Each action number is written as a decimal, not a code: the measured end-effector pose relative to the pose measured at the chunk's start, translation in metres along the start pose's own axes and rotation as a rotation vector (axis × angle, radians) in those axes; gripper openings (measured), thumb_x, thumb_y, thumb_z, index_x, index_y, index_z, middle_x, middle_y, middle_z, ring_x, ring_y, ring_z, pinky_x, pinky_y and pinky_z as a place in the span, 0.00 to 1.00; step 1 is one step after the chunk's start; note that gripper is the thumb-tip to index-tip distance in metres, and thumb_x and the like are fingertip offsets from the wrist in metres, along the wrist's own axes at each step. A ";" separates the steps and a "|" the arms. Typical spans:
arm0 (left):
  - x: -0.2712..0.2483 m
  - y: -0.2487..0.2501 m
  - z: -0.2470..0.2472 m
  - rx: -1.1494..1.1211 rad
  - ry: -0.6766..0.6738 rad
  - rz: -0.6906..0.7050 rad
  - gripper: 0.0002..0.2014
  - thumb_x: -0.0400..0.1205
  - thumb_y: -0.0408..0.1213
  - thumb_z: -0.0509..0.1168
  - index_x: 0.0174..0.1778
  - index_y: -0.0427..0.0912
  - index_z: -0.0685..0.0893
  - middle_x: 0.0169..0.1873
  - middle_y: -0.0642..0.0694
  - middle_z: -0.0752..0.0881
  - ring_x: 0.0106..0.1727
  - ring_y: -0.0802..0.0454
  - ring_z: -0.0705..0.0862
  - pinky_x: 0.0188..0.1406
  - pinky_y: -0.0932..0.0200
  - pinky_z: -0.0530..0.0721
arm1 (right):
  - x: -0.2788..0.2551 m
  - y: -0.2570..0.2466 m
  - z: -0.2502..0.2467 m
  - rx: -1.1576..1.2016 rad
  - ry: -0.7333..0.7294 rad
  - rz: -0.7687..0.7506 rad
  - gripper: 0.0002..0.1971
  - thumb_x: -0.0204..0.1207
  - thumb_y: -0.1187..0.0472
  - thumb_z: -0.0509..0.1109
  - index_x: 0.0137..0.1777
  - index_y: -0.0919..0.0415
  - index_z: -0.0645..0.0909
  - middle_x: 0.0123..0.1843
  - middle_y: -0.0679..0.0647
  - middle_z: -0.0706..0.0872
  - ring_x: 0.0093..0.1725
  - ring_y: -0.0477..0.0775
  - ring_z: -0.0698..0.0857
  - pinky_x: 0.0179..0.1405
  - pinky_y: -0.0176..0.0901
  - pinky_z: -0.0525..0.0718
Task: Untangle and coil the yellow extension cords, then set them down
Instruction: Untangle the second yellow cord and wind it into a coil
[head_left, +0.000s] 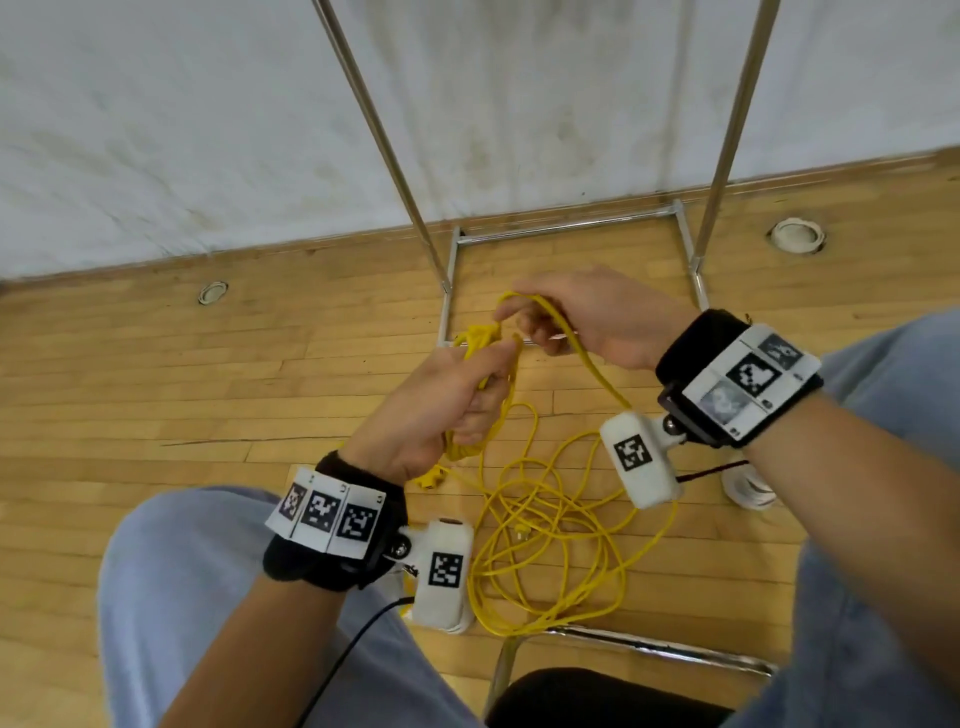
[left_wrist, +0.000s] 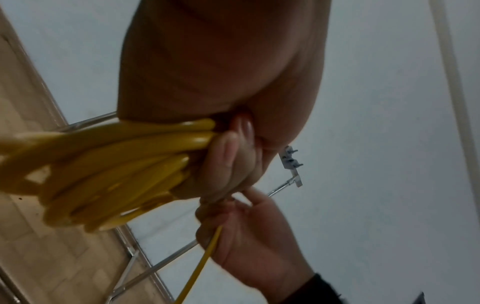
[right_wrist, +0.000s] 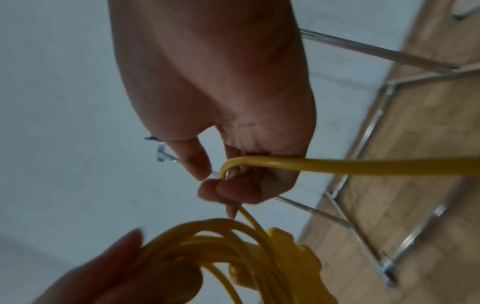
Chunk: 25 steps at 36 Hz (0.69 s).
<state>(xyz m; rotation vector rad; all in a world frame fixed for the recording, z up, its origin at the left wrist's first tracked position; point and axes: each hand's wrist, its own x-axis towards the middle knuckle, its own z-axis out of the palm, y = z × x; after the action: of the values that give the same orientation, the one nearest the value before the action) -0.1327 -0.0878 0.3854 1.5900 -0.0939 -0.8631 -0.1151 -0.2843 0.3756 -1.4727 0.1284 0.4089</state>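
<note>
Wooden floor (head_left: 156, 395) below; loose yellow cord loops (head_left: 550, 561) are spread on it between the knees, long axis running toward the wall. A coiled bundle (head_left: 480, 395) is gripped upright in the left hand (head_left: 431, 410). One strand (head_left: 566, 332) is pinched by the right hand (head_left: 597, 317). Wrist tags carry only square codes; no legible writing.

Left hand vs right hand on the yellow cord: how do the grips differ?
The left hand grips a bundle of coiled loops; the right hand pinches a single strand. The left hand sits lower and nearer the body, the right higher and farther out. Both hold the same yellow cord above the loose tangle on the floor.
</note>
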 end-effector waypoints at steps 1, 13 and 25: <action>0.001 -0.001 0.002 0.014 0.014 0.003 0.18 0.91 0.46 0.59 0.35 0.48 0.71 0.23 0.49 0.59 0.17 0.57 0.56 0.16 0.66 0.54 | -0.004 -0.003 0.005 -0.062 0.001 -0.044 0.20 0.88 0.50 0.67 0.58 0.68 0.90 0.36 0.53 0.84 0.33 0.48 0.79 0.33 0.39 0.78; 0.013 -0.017 0.012 -0.373 0.179 0.023 0.21 0.93 0.55 0.48 0.52 0.43 0.76 0.21 0.53 0.60 0.19 0.59 0.59 0.17 0.64 0.60 | -0.026 0.006 0.043 -0.734 0.265 -0.447 0.09 0.89 0.55 0.64 0.54 0.55 0.85 0.34 0.45 0.85 0.27 0.44 0.80 0.27 0.34 0.73; 0.020 -0.037 0.017 -0.538 0.244 0.010 0.32 0.92 0.61 0.42 0.58 0.43 0.86 0.57 0.39 0.91 0.63 0.45 0.89 0.73 0.42 0.80 | -0.064 0.012 0.083 -1.160 0.251 -0.435 0.18 0.91 0.54 0.56 0.77 0.57 0.68 0.62 0.53 0.83 0.50 0.57 0.85 0.42 0.50 0.80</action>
<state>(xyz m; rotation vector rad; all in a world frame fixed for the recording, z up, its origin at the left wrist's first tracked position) -0.1425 -0.1034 0.3445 1.1712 0.2839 -0.6123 -0.1918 -0.2141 0.3942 -2.6174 -0.2845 -0.1200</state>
